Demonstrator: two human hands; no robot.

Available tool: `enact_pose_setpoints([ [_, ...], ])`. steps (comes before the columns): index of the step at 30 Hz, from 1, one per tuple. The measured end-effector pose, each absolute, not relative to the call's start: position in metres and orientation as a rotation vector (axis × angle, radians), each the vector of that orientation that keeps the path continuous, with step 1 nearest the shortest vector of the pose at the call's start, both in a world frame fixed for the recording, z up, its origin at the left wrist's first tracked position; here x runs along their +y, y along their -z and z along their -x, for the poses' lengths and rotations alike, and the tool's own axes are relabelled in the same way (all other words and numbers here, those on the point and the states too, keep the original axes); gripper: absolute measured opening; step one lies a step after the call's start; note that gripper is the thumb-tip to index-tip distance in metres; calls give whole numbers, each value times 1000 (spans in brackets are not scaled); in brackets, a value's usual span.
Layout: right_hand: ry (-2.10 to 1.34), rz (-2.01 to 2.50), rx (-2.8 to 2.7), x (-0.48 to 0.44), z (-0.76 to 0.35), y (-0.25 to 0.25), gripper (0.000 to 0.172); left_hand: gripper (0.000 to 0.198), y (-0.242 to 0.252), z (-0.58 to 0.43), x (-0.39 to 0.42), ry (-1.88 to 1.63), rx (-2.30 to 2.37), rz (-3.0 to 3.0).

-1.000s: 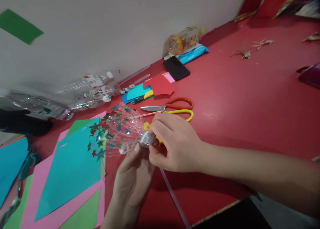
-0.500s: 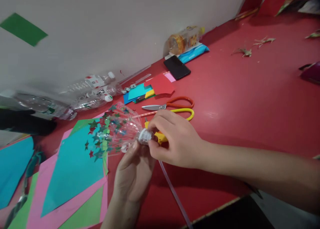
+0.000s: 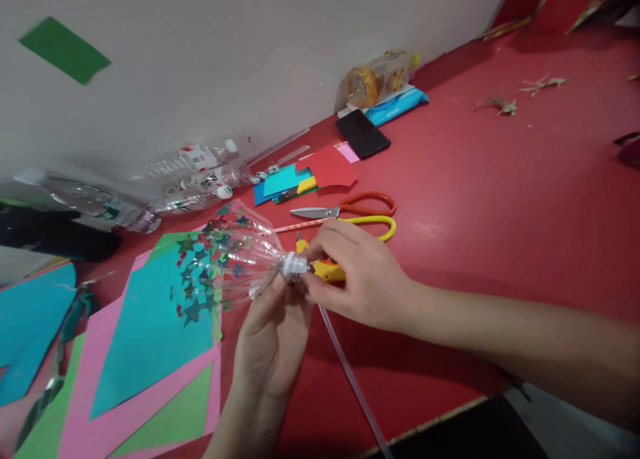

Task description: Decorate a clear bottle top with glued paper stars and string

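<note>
A clear plastic bottle piece (image 3: 245, 245), cut into strips with red, green and blue star stickers, is held above the table with its neck toward the right. My left hand (image 3: 275, 329) grips it from below near the white neck ring, thumb on the near side. At the threaded mouth (image 3: 299, 265), my right hand (image 3: 357, 272) has its thumb and fingers pinched together; whatever they hold is too small to make out. Behind the right hand lie a yellow tool (image 3: 327, 270) and scissors (image 3: 367, 207) with orange and yellow handles.
Coloured paper sheets (image 3: 155, 325) cover the left of the red table (image 3: 475, 212). Clear bottles (image 3: 195, 199) lie along the wall. Farther back are paper scraps (image 3: 327, 169), a black phone (image 3: 363, 133) and a bottle (image 3: 380, 80). A clear tube (image 3: 353, 379) runs toward the front edge.
My right hand's fingertips have drawn slightly away from the bottle mouth, showing more of the threads. The whole view has shifted a little, with things appearing farther right.
</note>
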State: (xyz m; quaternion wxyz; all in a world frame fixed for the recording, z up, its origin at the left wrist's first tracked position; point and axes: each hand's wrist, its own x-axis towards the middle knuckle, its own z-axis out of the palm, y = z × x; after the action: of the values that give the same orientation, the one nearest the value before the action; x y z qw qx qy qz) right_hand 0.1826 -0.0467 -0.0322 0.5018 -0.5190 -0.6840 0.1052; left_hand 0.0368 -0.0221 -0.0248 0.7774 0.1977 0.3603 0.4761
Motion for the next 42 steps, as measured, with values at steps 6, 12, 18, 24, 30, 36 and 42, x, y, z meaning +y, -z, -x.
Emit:
enact_pose_setpoints([
  [6,-193,1272,-1664,-46,-183,30,2,14,24,-36,-25,-1004,783,-399],
  [12,-177,1253,-1664,-48,-183,31,5,16,24,-35,-23,-1001,743,-431],
  [18,-220,1247,-1701,-49,-193,27,12,16,17,-33,-19,-1002,743,-474],
  [24,-223,1574,-2135,-46,-210,27,10,14,14,-20,-6,-956,746,-447],
  [30,-115,1745,-2360,-51,-199,44,18,13,13,-13,2,-999,722,-513],
  [36,-59,1836,-2311,-50,-195,55,24,13,12,-7,7,-1086,767,-627],
  [42,-283,1720,-2182,-48,-202,51,27,13,14,-1,15,-1124,809,-581],
])
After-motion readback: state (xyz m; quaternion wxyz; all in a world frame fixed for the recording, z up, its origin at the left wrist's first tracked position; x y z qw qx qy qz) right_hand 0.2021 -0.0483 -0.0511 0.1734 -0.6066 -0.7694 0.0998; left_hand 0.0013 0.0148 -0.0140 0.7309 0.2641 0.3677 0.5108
